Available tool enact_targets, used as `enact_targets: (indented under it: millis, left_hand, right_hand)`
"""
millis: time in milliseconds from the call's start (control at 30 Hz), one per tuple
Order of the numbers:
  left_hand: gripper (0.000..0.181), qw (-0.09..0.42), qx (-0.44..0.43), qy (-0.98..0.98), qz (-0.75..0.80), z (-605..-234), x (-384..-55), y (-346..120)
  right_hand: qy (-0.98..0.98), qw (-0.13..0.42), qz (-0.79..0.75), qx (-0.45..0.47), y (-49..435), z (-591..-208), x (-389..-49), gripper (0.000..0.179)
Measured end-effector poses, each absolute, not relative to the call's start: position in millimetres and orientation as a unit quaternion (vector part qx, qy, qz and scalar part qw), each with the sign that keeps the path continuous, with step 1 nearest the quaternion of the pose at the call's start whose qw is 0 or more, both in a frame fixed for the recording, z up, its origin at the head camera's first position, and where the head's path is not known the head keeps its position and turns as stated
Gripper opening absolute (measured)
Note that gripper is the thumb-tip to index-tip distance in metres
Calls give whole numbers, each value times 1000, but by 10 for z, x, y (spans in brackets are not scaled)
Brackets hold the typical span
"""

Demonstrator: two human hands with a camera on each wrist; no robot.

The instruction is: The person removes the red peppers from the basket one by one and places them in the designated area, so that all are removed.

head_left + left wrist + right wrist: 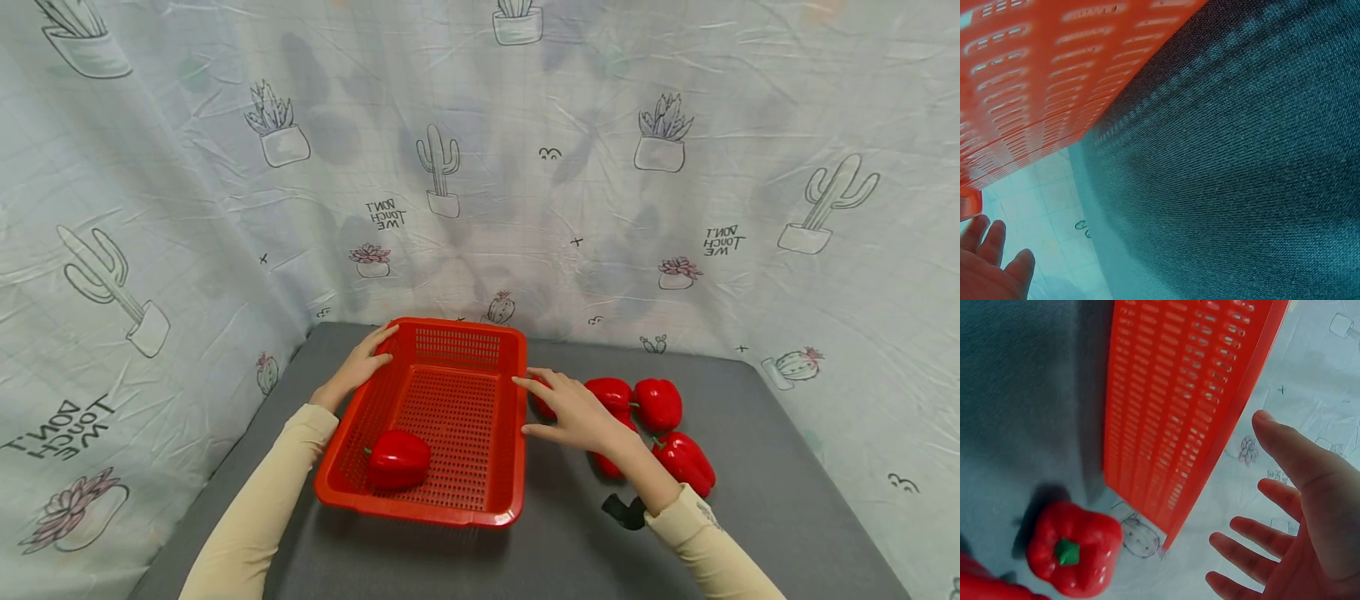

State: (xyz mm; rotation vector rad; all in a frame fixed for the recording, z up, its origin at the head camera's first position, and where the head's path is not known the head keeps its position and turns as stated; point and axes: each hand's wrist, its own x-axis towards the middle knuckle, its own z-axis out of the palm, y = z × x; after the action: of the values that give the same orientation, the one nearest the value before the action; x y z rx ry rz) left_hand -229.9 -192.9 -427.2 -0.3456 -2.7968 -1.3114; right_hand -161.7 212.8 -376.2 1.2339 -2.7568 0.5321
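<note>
A red plastic basket [517, 467] with slotted walls stands on the grey table, and one red bell pepper [399, 460] lies in its near left part. My left hand [362, 367] is at the basket's left rim, its fingers extended along the edge; in the left wrist view the fingers [992, 245] look loose and spread. Beside the right rim is my right hand [573, 410], fingers spread. The right wrist view shows that hand's fingers [1254, 559] apart from the basket wall [1166, 412], holding nothing. Whether the left fingers touch the rim I cannot tell.
Several more red bell peppers [658, 405] lie grouped to the right of the basket, partly hidden by my right hand and forearm. A black strap-like piece [624, 512] shows at my right wrist. A patterned curtain [525, 208] hangs behind the grey table [780, 500].
</note>
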Motion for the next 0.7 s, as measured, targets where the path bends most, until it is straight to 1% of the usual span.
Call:
enact_targets:
  millis: [133, 367, 500, 700]
  left_hand:
    - [57, 17, -117, -897, -425, -4285, -2300, -1941]
    - [58, 52, -158, -881, -442, -4373, -2339, -2012]
    - [58, 47, -149, -886, -436, -4362, -2351, -2009]
    - [58, 24, -116, -905, -408, -4308, -2368, -1974]
  right_hand:
    - [-894, 38, 170, 413, 2023, -3751, -1611, 72]
    - [-881, 37, 177, 437, 1807, -3711, -1603, 71]
    - [-878, 26, 172, 445, 1680, -3710, -1595, 71]
    - [-870, 5, 171, 461, 1495, -3740, -1567, 71]
